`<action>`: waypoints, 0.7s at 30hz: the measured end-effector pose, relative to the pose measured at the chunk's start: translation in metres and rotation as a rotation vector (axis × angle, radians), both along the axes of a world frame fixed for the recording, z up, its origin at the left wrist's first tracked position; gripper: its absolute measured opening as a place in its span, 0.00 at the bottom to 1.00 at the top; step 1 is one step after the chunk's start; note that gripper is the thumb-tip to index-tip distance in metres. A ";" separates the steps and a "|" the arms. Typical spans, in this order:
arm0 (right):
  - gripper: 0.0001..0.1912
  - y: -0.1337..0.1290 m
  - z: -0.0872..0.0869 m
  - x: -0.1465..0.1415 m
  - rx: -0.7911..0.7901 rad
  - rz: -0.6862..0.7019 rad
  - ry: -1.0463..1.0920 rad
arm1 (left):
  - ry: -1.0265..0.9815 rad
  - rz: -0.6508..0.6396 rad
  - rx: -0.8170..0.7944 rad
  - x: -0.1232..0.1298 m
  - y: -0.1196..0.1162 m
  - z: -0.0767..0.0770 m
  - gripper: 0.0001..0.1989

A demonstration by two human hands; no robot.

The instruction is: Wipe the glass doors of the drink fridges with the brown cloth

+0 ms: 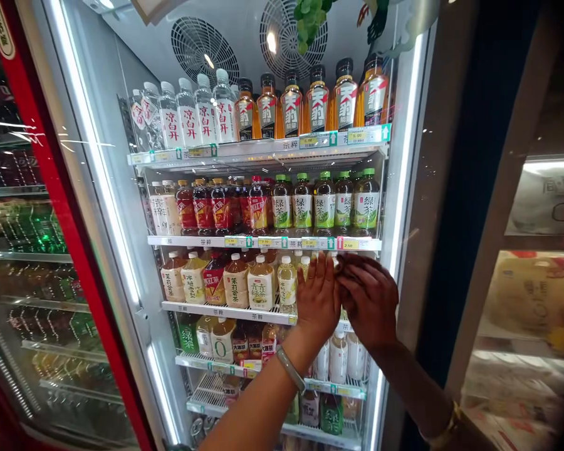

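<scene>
My left hand is raised in front of the drinks cooler, its fingers stretched out and lying flat, as if against the glass. A pale bangle circles that wrist. Close on its right, touching or nearly touching it, is my right hand. Its fingers are bent and drawn together near the left fingertips; whatever they may hold is hidden. Behind the hands stand bottled drinks, among them a pale yellow bottle just left of my left hand. Green-capped tea bottles line the shelf above.
Lit cooler shelves carry clear water bottles, amber drink bottles and red tea bottles. A red door frame borders the left side, with another stocked cooler beyond. At right, packaged goods sit on shelves past a dark panel.
</scene>
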State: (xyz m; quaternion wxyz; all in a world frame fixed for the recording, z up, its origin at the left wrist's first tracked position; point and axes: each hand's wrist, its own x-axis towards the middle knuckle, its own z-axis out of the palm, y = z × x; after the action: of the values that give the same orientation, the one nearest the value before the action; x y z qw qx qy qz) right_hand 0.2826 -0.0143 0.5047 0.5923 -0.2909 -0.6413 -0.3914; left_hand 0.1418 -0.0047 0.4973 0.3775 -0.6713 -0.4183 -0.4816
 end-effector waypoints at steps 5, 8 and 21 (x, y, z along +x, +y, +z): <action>0.15 0.018 0.095 0.018 0.047 -0.116 -0.047 | -0.032 -0.027 0.000 0.005 0.011 0.055 0.37; 0.17 0.023 0.116 0.039 0.031 -0.121 0.023 | -0.020 -0.030 -0.003 0.006 0.016 0.071 0.39; 0.15 0.020 0.143 0.020 0.043 -0.102 -0.042 | -0.024 -0.051 0.056 0.006 0.024 0.084 0.40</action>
State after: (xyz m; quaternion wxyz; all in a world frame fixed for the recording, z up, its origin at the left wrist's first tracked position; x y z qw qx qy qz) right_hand 0.3027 0.0057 0.6477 0.5643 -0.3022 -0.6294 -0.4406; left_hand 0.1482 0.0196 0.5811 0.3789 -0.6650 -0.3917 -0.5106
